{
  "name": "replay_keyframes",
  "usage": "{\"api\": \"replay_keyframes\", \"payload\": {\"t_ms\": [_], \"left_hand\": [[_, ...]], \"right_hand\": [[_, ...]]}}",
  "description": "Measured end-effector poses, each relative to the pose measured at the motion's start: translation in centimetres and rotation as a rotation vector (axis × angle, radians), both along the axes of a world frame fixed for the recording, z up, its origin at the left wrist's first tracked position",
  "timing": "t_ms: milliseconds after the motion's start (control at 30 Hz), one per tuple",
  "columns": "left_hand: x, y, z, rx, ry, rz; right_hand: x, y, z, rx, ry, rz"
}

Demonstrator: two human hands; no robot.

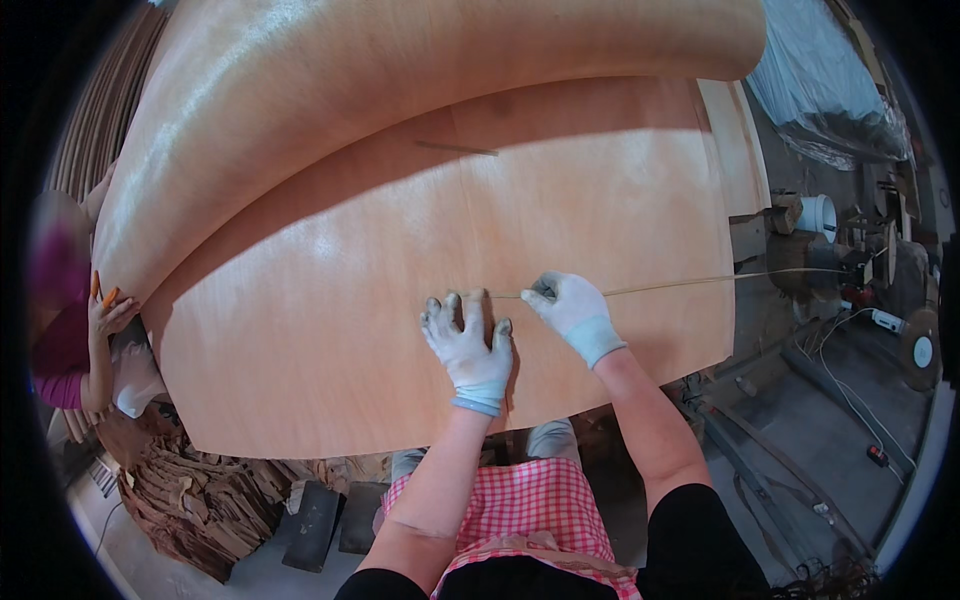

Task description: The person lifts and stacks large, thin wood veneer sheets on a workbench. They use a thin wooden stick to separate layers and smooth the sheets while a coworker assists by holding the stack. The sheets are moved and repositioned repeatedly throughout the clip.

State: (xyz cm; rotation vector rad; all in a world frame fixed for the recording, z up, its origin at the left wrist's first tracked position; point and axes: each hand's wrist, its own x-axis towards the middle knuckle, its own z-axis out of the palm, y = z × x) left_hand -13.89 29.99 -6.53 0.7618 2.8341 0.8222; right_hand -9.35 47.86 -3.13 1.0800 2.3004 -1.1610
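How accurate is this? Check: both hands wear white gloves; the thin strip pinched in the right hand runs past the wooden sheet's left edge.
Wrong edge: in the head view, the thin strip runs past the right edge of the wooden sheet, not the left. The left hand and right hand do wear white gloves, and the right pinches the strip.

Your gloved left hand (468, 350) is palm down, fingers (475, 308) spread; your gloved right hand (574, 308) has its fingertips (544, 287) pinched together, while your left forearm (432, 500) and right forearm (648, 425), both bare, slant inward from below
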Motion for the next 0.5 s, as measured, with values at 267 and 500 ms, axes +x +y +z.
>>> {"api": "replay_keyframes", "payload": {"t_ms": [267, 500], "left_hand": [[-0.2, -0.2, -0.5, -0.146, 0.129, -0.265], [-0.3, 0.4, 0.5, -0.122, 0.060, -0.318]], "right_hand": [[-0.3, -0.1, -0.1, 0.007, 0.003, 0.000], [0.4, -0.5, -0.6, 0.077, 0.089, 0.035]]}}
